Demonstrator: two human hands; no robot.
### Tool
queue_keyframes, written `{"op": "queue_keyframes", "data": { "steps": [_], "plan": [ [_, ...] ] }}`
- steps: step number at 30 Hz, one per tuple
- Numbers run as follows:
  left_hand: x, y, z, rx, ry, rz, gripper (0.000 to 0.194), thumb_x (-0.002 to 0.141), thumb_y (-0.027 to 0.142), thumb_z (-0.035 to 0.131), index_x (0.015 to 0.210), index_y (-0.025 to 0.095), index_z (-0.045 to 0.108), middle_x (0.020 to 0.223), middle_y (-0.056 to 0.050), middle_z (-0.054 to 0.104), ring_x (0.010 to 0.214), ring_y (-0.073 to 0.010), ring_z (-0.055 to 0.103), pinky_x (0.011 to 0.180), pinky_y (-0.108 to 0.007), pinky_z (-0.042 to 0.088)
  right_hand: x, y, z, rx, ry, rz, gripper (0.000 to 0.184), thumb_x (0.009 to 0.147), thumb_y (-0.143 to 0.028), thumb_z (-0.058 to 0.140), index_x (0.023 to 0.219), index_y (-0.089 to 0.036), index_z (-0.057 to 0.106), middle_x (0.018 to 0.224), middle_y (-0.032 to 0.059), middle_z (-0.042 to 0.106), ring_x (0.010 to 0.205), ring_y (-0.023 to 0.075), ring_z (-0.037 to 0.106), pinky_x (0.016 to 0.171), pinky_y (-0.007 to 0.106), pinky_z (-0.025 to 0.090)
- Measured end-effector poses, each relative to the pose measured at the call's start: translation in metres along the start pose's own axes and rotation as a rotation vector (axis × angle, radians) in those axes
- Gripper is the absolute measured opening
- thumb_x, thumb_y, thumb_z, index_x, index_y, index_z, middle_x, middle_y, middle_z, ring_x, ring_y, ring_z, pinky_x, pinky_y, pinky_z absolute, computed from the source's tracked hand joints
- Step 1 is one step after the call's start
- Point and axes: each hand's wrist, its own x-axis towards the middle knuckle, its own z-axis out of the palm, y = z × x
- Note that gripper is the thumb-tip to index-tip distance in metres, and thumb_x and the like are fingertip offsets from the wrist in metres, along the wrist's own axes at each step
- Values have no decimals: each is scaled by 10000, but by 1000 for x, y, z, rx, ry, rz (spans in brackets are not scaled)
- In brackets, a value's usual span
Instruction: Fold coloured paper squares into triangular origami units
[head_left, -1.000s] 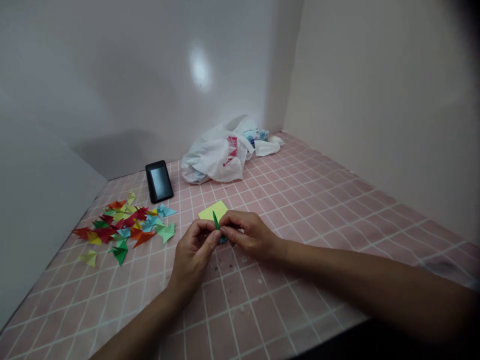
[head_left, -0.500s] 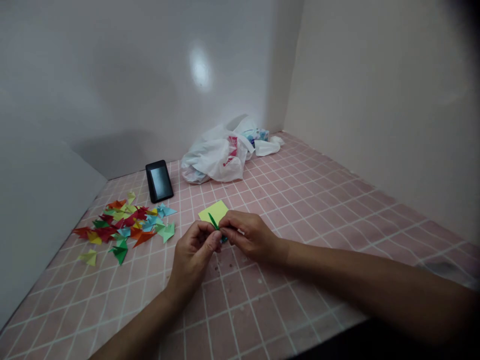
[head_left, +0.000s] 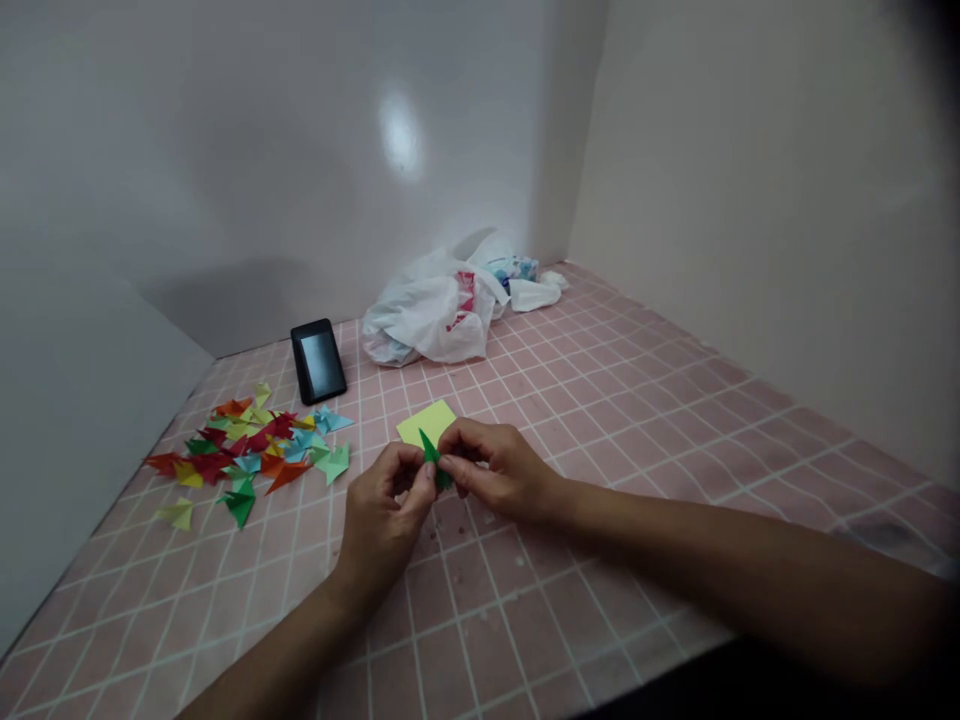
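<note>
Just below the centre of the frame, a small, dark-green piece of folded paper (head_left: pixel 430 447) is pinched between two bare hands, with a pointed tip sticking up and slightly to the left. The left forearm slants up from the bottom edge, left of centre. The left hand (head_left: pixel 386 498) is bent inward at its end, thumb angled up to meet the curled fingers, and its grip is closed on the green paper's left side. The right forearm comes in long and low from the lower right edge, sloping up to the left. The right hand (head_left: pixel 501 470) lies with its back mostly upward, index finger arched over the thumb, and its grip is closed on the paper's right side. The fingertips nearly meet, hiding much of the lower folds.

Directly behind the green tip, a flat, light-yellow square of paper (head_left: pixel 424 420) lies on the pink counter with white grid lines (head_left: pixel 600 400). At left of centre spreads a loose pile of small, multicoloured folded-paper shapes (head_left: pixel 259 440), with a black rectangular device with a glossy screen (head_left: pixel 319 362) above it.
</note>
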Motion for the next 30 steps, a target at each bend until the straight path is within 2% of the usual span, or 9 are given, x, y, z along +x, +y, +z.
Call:
{"op": "queue_keyframes", "data": {
  "steps": [6, 12, 17, 22, 26, 30],
  "plan": [
    [-1, -3, 0, -9, 21, -4, 62, 851, 209, 607, 801, 177, 621, 691, 6, 666, 610, -123, 638, 589, -234, 506, 1, 3, 3, 177, 8, 129, 46, 845, -158, 561, 812, -177, 536, 657, -31, 587, 528, 83, 541, 500, 203, 420],
    [-1, -4, 0, 63, 5, 59, 13, 825, 169, 622, 819, 179, 629, 728, 4, 658, 659, -127, 633, 642, -251, 506, 1, 2, 3, 75, 22, 73, 48, 811, -123, 574, 801, -167, 561, 649, -37, 575, 558, 81, 529, 521, 199, 399],
    [-2, -5, 2, -134, 37, -96, 145, 805, 206, 669, 933, 183, 603, 811, -5, 667, 716, -136, 639, 655, -258, 518, 1, 1, 3, 16, 42, 46, 80, 785, -89, 572, 764, -165, 564, 666, -36, 572, 577, 79, 503, 534, 200, 378],
    [0, -2, 4, -284, 16, -175, 105, 793, 213, 687, 857, 174, 613, 721, 21, 634, 624, -104, 597, 600, -223, 495, 1, 2, 4, 72, 34, 81, 45, 802, -124, 579, 809, -166, 566, 686, -36, 561, 588, 81, 501, 543, 205, 389],
    [0, 0, 3, -277, 13, -172, 100, 800, 223, 689, 852, 176, 618, 723, 17, 638, 621, -109, 601, 596, -232, 494, 1, 3, 4, 124, 22, 91, 25, 814, -153, 593, 812, -164, 571, 691, -31, 562, 600, 85, 508, 551, 209, 400],
    [-2, -1, 3, -212, 48, -121, 94, 799, 201, 686, 845, 183, 607, 718, 18, 630, 615, -111, 593, 584, -234, 484, 0, 2, 4, 64, 48, 43, 54, 800, -113, 587, 793, -165, 576, 686, -31, 577, 583, 82, 515, 539, 203, 396]
  ]
}}
